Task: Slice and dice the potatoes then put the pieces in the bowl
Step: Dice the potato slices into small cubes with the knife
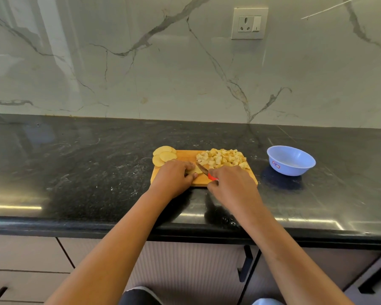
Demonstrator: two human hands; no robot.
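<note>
Gripping the red-handled knife (205, 171), the right hand (231, 183) has its fingers curled round the handle over the near right part of the wooden cutting board (185, 155). Only a short piece of red handle shows beyond the fingers. The blade points up and to the left, and its tip lies against the potato piece (197, 170) at the middle of the board.

Left hand (174, 176): fingers curled down onto that same potato piece, pinning it to the board just left of the blade. Most of the piece is hidden under the fingers; a pale yellow edge shows.

Potato slices (164, 156): round, overlapping, stacked flat at the far left corner of the board. Some hang over the board's left edge.

Diced potato (222, 159): a loose heap of small cubes covering the far right part of the board, reaching its right edge. The heap's near side sits just beyond the right hand.

Bowl (288, 169): light blue plastic, a red-and-white sticker on its wall, upright on the black stone countertop (86, 172). It stands to the right of the board, apart from it. No potato shows inside.

The board lies at the middle of the countertop, nearer the front edge than the marble backsplash (141, 73). A wall socket (249, 23) is set in the backsplash above. Cabinet fronts (185, 271) with dark handles run below the counter edge.
</note>
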